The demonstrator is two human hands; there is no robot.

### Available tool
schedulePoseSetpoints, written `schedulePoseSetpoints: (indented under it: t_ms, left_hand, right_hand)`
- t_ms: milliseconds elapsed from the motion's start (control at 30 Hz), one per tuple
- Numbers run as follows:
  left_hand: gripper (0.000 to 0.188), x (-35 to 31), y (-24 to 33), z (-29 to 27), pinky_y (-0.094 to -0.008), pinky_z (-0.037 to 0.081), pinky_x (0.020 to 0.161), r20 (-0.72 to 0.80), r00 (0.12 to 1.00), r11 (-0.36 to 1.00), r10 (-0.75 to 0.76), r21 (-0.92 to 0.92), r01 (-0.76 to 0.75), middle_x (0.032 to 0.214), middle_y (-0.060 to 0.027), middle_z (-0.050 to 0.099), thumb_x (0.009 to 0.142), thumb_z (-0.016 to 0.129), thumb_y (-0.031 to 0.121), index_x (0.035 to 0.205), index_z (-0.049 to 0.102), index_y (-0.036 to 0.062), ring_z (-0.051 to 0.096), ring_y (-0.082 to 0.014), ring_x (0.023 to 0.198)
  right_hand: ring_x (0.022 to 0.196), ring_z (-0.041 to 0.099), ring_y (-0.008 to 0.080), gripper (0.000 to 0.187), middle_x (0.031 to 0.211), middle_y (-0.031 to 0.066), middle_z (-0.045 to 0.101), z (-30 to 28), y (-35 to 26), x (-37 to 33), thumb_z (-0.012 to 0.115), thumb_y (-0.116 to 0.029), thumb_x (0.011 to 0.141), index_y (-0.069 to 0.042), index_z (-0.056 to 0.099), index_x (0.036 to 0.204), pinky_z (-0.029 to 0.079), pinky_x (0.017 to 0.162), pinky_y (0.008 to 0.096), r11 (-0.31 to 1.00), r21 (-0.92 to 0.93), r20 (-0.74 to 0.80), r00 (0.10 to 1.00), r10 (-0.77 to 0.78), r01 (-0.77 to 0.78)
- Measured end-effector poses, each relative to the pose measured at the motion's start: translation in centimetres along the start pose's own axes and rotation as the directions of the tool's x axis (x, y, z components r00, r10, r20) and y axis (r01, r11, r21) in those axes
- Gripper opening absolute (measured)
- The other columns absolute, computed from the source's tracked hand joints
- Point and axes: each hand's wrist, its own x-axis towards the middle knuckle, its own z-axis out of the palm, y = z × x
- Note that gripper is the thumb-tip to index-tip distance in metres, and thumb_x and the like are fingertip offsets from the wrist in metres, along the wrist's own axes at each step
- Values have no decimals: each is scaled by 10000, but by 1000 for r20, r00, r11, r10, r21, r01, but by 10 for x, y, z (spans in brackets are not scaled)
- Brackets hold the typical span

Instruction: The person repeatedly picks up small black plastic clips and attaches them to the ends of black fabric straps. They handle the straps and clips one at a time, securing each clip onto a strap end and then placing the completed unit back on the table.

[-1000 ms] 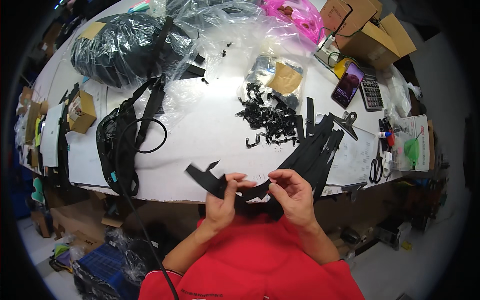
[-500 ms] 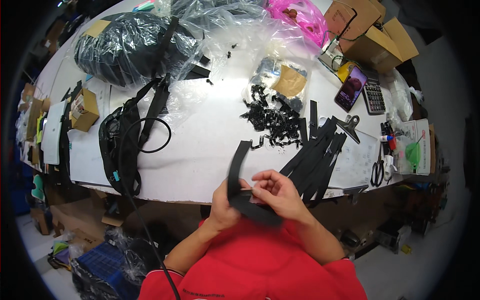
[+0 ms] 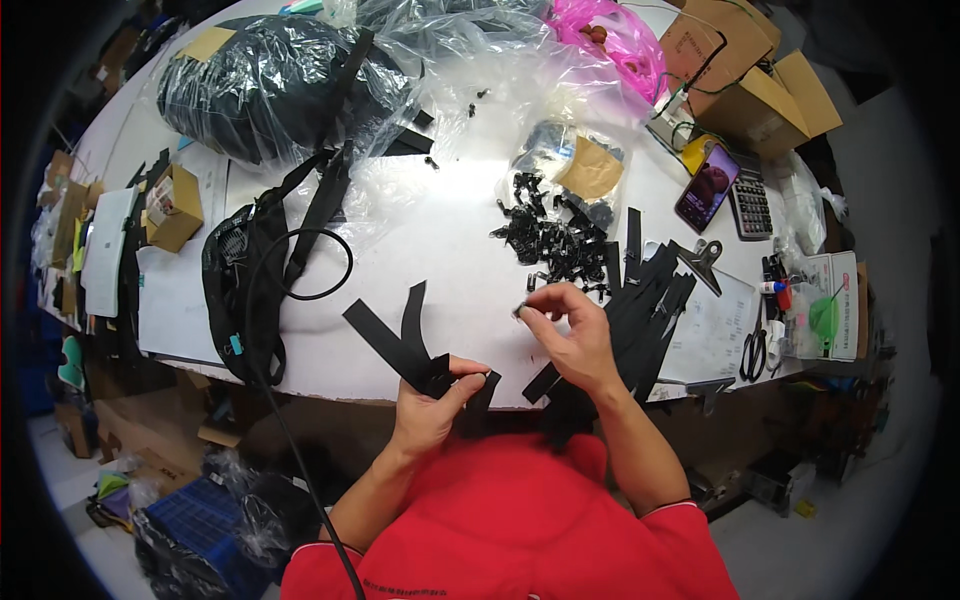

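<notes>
My left hand (image 3: pixel 428 410) is closed around a black zipper strip (image 3: pixel 385 338), whose two tails stick up and to the left while a short end pokes out by the thumb. Thumb and fingers of my right hand (image 3: pixel 572 335) pinch a small dark piece (image 3: pixel 520 311), which looks like a zipper slider and is partly hidden by the fingertips. Just beyond this hand lies a heap of small black zipper sliders (image 3: pixel 545 238) on the white table (image 3: pixel 375 275). A bundle of black zipper strips (image 3: pixel 645 310) rests beside my right wrist and hangs over the table edge.
A black mesh bag with straps (image 3: pixel 245 280) and a looped cable (image 3: pixel 352 265) lie at left. Behind stands a large plastic-wrapped black bundle (image 3: pixel 265 95). Toward the right are a phone (image 3: pixel 708 187), calculator (image 3: pixel 751 205), bulldog clip (image 3: pixel 703 258), scissors (image 3: pixel 755 355) and an open carton (image 3: pixel 770 105).
My hands have moved apart. The left shifted left with the strip, whose tails now spread leftward; the right let go of the strip, moved up toward the heap and now pinches a small piece.
</notes>
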Motion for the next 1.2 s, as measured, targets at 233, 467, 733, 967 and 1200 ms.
schedulePoseSetpoints:
  t_ms: [233,467,733,967,1200]
  left_hand:
    - [101,0,4,16,-212,496,706,48,996,995,70,65,-73,874,-24,686,885,708,-5,985,699,4,626,-74,789]
    - [127,-6,2,22,-236,521,764,62,982,980,179,76,-183,929,-52,684,894,689,-26,1014,654,-6,642,-97,853]
    - [150,-9,4,23,-256,536,779,105,967,960,233,131,-246,941,-83,694,902,668,-34,1050,643,-21,661,-120,872]
    - [203,-9,2,23,-234,528,783,119,959,956,256,118,-269,972,-73,665,909,663,-41,1103,613,-6,651,-116,893]
    - [196,2,3,23,-266,510,765,191,874,847,446,226,-482,998,-69,650,916,617,-64,1097,646,6,624,-129,880]
  right_hand:
    - [696,657,117,134,849,70,718,-21,-35,-42,755,-75,839,-12,726,954,502,610,246,991,123,148,988,42,-61]
    - [631,607,153,198,810,73,685,-19,-49,-50,828,-63,756,-31,729,924,478,575,256,936,-147,160,942,-295,319]
    - [664,603,150,213,818,55,645,-15,-44,-56,849,-100,740,-65,751,926,471,556,259,920,-211,107,944,-313,329]
    - [660,583,174,242,782,46,631,-18,-47,-52,858,-114,712,-79,757,929,450,579,270,856,-285,182,902,-393,430]
    - [707,539,42,97,825,10,614,-4,-33,-75,722,-82,893,-10,698,953,416,606,193,925,253,161,955,248,-283]
